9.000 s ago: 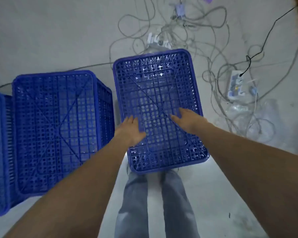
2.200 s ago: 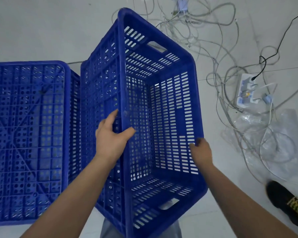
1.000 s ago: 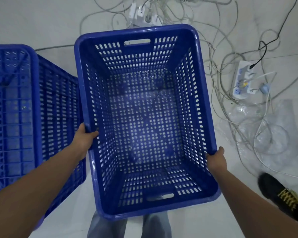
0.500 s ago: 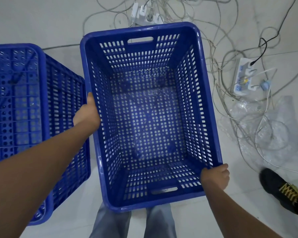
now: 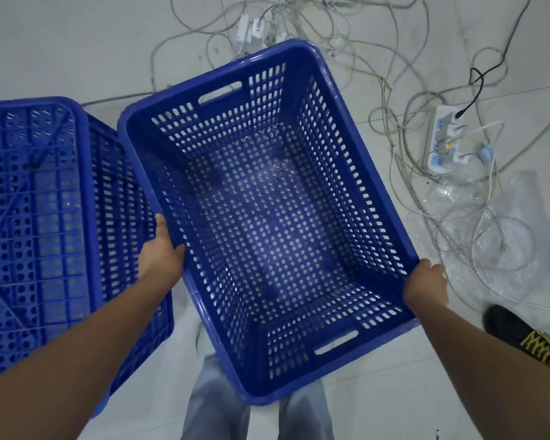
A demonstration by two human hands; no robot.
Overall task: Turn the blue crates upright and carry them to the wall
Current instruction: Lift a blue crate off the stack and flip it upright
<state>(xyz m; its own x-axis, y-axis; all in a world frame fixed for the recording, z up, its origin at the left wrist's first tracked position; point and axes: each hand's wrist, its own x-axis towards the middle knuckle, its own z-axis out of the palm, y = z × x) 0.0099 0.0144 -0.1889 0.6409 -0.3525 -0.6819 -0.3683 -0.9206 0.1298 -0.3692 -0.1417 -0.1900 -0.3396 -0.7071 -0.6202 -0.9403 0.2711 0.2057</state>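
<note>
Hands first: from my feed the left hand is clamped on the left long rim of the upright crate, fingers curled inside the wall, arm stretched out from bottom left; the right hand grips the near right corner of the same rim, forearm coming in from bottom right. The crate is held open side up over the floor, above the person's grey trouser legs. Compared with half a second ago it's been swung clockwise, far end now pointing up and right, and the left hand has slid nearer along the rim. Count: two blue crates in view, the held one plus one upside-down crate just beside it on the left, two hands, one power strip in the tangle of cables, one black shoe.
</note>
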